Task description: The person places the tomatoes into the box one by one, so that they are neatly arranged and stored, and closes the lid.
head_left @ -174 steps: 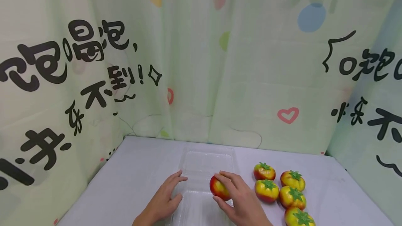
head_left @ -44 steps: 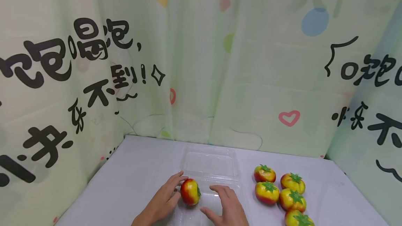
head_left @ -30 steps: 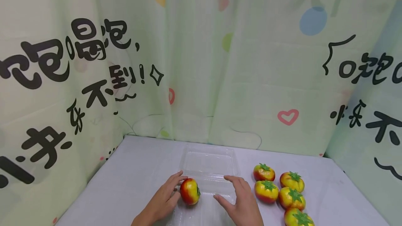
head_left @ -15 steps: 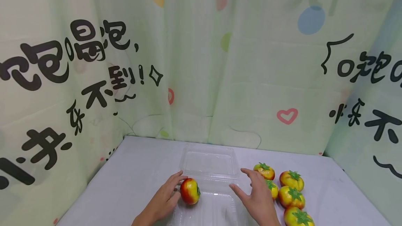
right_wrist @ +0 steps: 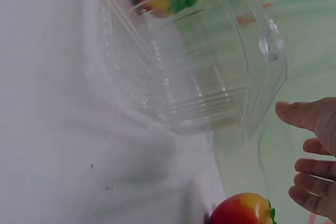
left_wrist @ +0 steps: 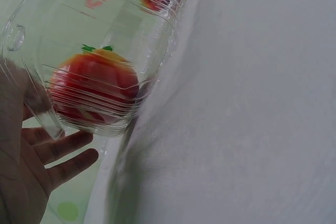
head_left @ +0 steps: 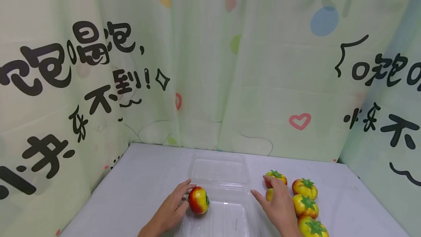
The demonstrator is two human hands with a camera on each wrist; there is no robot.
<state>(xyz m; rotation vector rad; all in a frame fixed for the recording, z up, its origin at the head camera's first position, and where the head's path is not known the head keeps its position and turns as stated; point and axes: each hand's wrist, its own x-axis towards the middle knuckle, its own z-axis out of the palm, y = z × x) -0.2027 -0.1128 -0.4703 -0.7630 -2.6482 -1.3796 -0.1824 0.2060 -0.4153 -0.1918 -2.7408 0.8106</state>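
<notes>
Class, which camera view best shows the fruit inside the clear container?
The head view: the fruit appears almost whole, with no plastic in front. The left wrist view shows it large but through the clear container; the right wrist view, also through plastic, cuts it off at the top edge.

The site is a curtained booth around a table; the kind of building cannot be determined. A pale green curtain (head_left: 204,68) closes the far side and both flanks, printed with black Chinese lettering (head_left: 121,90), a pink heart (head_left: 292,120) and a blue dot (head_left: 324,21). A white table (head_left: 141,178) occupies the enclosure.
</notes>
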